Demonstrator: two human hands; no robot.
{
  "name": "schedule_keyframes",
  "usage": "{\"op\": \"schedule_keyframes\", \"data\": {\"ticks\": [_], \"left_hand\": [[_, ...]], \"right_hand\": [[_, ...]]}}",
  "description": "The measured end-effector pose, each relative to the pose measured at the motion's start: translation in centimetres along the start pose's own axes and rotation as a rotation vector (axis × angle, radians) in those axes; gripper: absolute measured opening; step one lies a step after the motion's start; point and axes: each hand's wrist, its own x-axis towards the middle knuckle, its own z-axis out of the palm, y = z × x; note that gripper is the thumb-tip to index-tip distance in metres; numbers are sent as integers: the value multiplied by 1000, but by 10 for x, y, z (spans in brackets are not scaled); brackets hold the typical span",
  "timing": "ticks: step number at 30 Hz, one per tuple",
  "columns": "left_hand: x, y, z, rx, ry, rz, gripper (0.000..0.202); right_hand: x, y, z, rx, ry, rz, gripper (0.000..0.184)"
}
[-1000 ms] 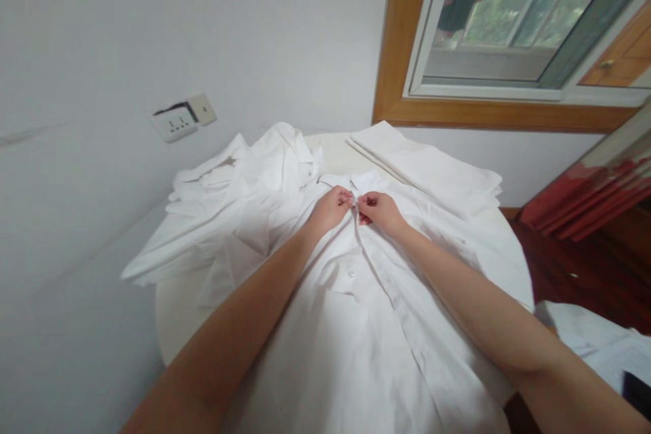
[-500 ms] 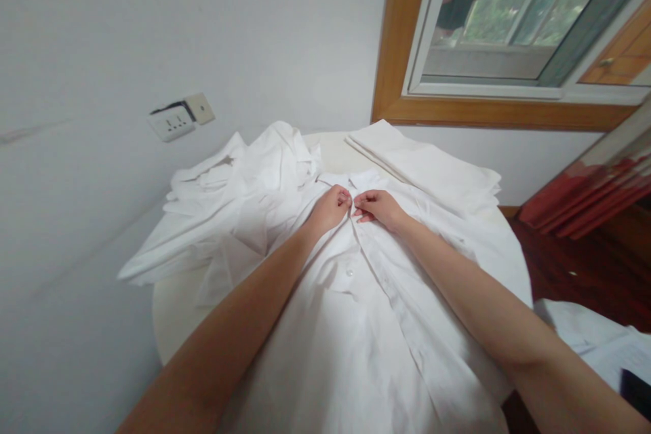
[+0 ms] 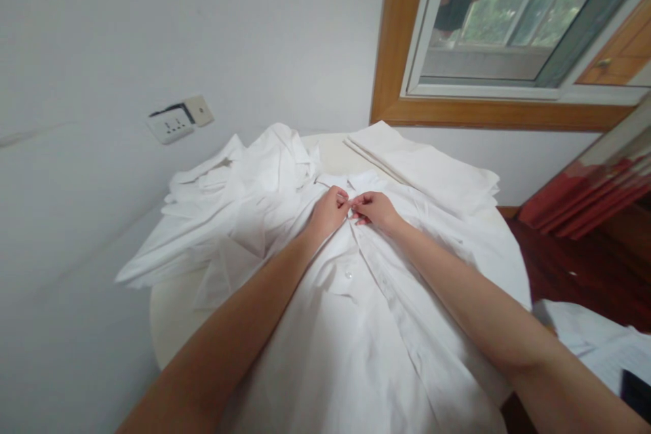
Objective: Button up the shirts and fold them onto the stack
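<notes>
Round table (image 3: 167,325): hands (both) (image 3: 350,209) pinching shirt placket (image 3: 366,325).

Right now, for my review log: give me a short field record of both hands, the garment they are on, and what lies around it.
left hand: pinches the front edge of the white shirt just below the collar
right hand: pinches the facing edge, touching the left hand
white shirt: spread front up, one button showing lower down
surface: round table against the wall
left of the shirt: crumpled heap of white garments
behind right: folded stack of white cloth
wall: socket, window
</notes>
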Motion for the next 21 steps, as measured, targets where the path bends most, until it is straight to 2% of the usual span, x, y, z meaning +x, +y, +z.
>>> {"op": "schedule_keyframes", "data": {"ticks": [5,13,21], "left_hand": [[-3,6,-3,11,-6,1,18],[-7,7,-3,19,2,23,20],[-7,6,-4,-34,5,21,19]], "right_hand": [[-1,-2,1,22,13,23,16],[4,2,-7,58,-76,40,14],[8,7,-4,-172,-50,-71,17]]}}
